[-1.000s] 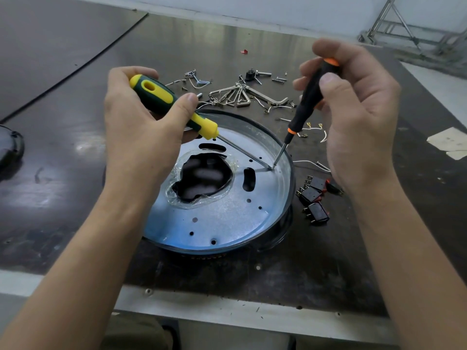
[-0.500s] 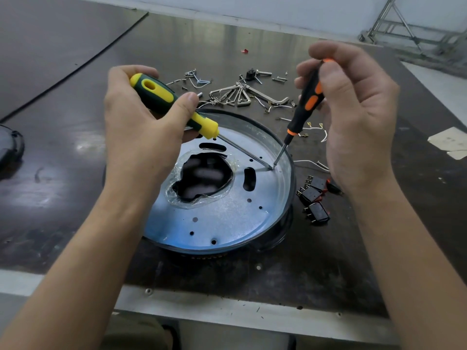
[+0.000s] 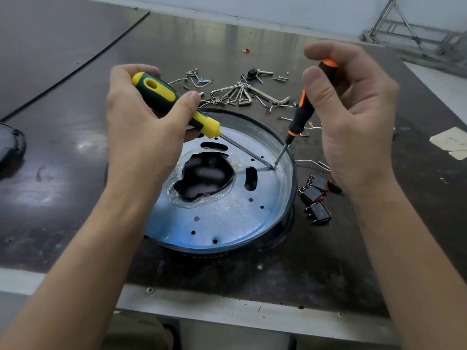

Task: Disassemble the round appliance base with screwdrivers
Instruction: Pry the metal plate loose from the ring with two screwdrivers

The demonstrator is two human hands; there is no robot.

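Observation:
The round appliance base (image 3: 227, 218), a silver metal disc with a dark rim and a torn plastic-edged hole in its middle, lies on the dark table. My left hand (image 3: 141, 132) grips a green-and-yellow screwdriver (image 3: 171, 102), its shaft slanting down to the right. My right hand (image 3: 353, 117) pinches a slim black-and-orange screwdriver (image 3: 303, 112) between thumb and fingers. Both tips meet at one spot on the disc near its right rim.
Loose screws, metal clips and hex keys (image 3: 242, 93) lie scattered behind the base. Three black switches (image 3: 316, 195) with red wires sit to its right. A dark round object (image 3: 10, 145) is at the left edge. Paper scraps (image 3: 452, 142) lie far right.
My right fingers have shifted on the black-and-orange screwdriver's handle, which appears to have turned. Both tips stay at the same spot; my left hand has barely moved.

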